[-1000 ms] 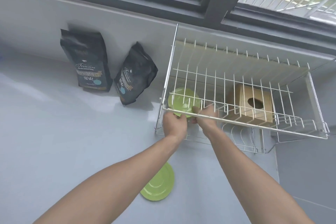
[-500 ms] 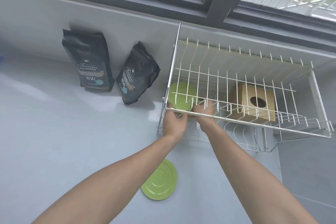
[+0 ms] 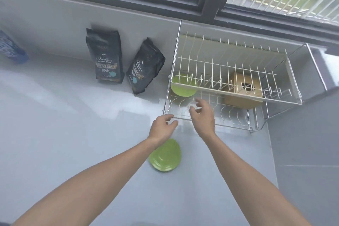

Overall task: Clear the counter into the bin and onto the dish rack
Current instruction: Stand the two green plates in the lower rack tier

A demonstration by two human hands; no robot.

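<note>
Both hands withdrawn from dish rack (image 3: 236, 95), left hand (image 3: 162, 129) and right hand (image 3: 202, 115) empty, fingers loosely spread; green plate (image 3: 180, 86) stands in rack; second green plate (image 3: 166, 156) on counter (image 3: 73, 134) before rack.

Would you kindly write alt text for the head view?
Two empty hands, left and right, hover before a wire dish rack holding a green plate. Another green plate lies on the grey counter below.

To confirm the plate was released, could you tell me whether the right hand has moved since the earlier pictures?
Yes. The right hand has drawn back toward the person, from the dish rack upper front rail to the lower one, fingers open, off the green plate.
</note>
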